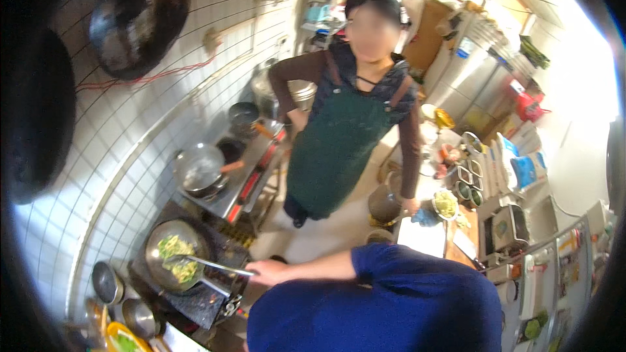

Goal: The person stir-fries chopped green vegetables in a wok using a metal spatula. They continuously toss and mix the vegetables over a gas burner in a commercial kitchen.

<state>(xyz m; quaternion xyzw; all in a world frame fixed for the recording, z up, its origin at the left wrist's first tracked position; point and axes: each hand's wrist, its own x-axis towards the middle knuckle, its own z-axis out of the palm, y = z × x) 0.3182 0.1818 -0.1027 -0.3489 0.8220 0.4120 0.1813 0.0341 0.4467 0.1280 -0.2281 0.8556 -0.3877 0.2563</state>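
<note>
My right hand (266, 272) grips the end of a long-handled metal cooking utensil (220, 267). Its head rests among chopped yellow and green food, possibly egg with greens (177, 249), and I cannot tell if it is a ladle or a spatula. The food lies in a round metal wok (161, 274) on a dark gas stove (203, 307), to the left of my blue sleeve. My left hand is out of view, past the blue shirt at the bottom.
A person in a green apron (337, 151) stands beyond my arm, one hand at the counter (415, 244). Another pot (199, 168) sits on the neighbouring metal stove. Small pans (139, 317) and a yellow bowl (115, 330) are at lower left. A cleaver (464, 244) lies on a board.
</note>
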